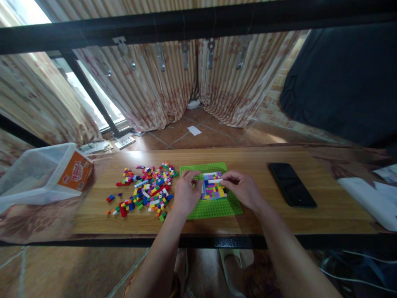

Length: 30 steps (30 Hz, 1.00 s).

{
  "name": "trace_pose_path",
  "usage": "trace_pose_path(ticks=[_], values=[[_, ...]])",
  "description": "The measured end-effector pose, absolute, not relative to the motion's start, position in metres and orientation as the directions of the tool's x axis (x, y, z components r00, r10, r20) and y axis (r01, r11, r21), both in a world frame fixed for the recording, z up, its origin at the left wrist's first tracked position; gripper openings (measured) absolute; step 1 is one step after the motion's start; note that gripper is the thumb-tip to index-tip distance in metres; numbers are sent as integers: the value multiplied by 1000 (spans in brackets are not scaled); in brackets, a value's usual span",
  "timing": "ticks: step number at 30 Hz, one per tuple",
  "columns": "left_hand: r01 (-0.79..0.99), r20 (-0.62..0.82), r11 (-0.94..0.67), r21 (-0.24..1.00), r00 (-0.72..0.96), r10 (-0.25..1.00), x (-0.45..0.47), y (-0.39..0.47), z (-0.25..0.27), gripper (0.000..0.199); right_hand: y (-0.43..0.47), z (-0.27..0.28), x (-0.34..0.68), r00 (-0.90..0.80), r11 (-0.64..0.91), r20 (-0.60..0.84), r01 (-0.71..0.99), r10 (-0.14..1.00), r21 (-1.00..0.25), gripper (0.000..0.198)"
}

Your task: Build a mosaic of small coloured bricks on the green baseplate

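Observation:
A green studded baseplate (214, 210) lies on the wooden board, with a patch of multicoloured toy bricks (214, 193) built up on its middle. My right hand (242, 188) pinches the right end of a long white brick (214, 181) over the upper part of that patch. Whether the brick is pressed down or just above the others I cannot tell. My left hand (187, 190) rests at the plate's left side, fingers curled in by the patch's left edge. Its fingertips are partly hidden, and I cannot make out anything between them.
Loose bricks (151, 192) in many colours spread over the left of the wooden board (260, 219). A clear plastic tub (40, 171) with an orange label stands at far left. To the right lies a black phone (291, 184); white paper (369, 200) is beyond it.

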<state>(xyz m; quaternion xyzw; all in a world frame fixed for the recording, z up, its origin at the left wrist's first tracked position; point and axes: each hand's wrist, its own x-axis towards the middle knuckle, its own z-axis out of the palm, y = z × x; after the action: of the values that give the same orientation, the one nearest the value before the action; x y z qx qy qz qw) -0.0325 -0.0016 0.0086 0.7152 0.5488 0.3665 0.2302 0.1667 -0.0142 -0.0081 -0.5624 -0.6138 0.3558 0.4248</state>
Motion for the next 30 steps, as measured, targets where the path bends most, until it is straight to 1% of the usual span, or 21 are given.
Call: trace_pose_path(ticks=[3, 6, 11, 14, 16, 18, 21, 24, 28, 30], values=[[633, 292, -296, 716, 114, 950, -42, 2, 10, 23, -16, -9, 166, -43, 105, 95, 364, 994, -926, 17], [660, 288, -294, 691, 122, 950, -65, 6, 13, 23, -17, -8, 167, -35, 98, 92, 374, 995, -922, 17], [739, 166, -241, 629, 175, 970, -119, 5, 16, 21, -21, -3, 166, -5, 109, 116, 391, 993, -914, 19], [774, 108, -191, 604, 158, 982, -138, 0, 20, 24, -27, 5, 150, -49, 166, 161, 426, 986, -889, 17], [794, 77, -142, 591, 120, 990, -143, -2, 24, 25, -33, 11, 131, -117, 243, 214, 491, 970, -836, 14], [808, 44, -111, 579, 105, 993, -143, -4, 27, 23, -38, 15, 107, -181, 334, 282, 582, 942, -741, 13], [826, 25, -137, 546, 148, 989, -139, -7, 28, 15, -44, 13, 74, -231, 413, 357, 675, 905, -612, 16], [864, 21, -141, 484, 150, 988, -132, -12, 26, 11, -44, 3, 51, -256, 432, 376, 736, 890, -522, 16], [900, -3, -99, 425, 111, 994, -125, -16, 24, 11, -39, -8, 35, -258, 409, 349, 774, 901, -483, 14], [908, -12, -108, 404, 123, 992, -125, -16, 24, 12, -37, -10, 30, -263, 392, 317, 791, 911, -471, 13]])
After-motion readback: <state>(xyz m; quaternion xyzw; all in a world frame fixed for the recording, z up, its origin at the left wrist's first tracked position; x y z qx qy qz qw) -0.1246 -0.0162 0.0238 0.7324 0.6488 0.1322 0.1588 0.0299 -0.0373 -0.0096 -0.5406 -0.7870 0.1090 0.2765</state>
